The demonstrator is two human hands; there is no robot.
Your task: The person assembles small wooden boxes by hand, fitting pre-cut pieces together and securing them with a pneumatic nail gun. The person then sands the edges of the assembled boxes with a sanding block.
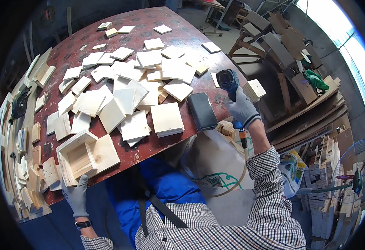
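My left hand (76, 196), in a grey glove, grips the near corner of a small wooden box (67, 167) at the table's front left edge. Its thumb lies against the wall; the other fingers are partly hidden. A square wooden panel (107, 156) adjoins the box's right side. Off to the right, my gloved right hand (241, 106) is wrapped around the handle of a blue-and-black air tool (228, 80), held up by the table's right edge. An orange fitting (243, 135) joins its handle to a hose (245, 166).
Loose square wooden panels (126, 100) cover much of the red table (149, 146). A dark block (202, 111) sits near its front edge, with stacked panels (254, 89) at the right. Wooden pieces (34, 183) line the left side; timber stacks (328, 166) stand at right.
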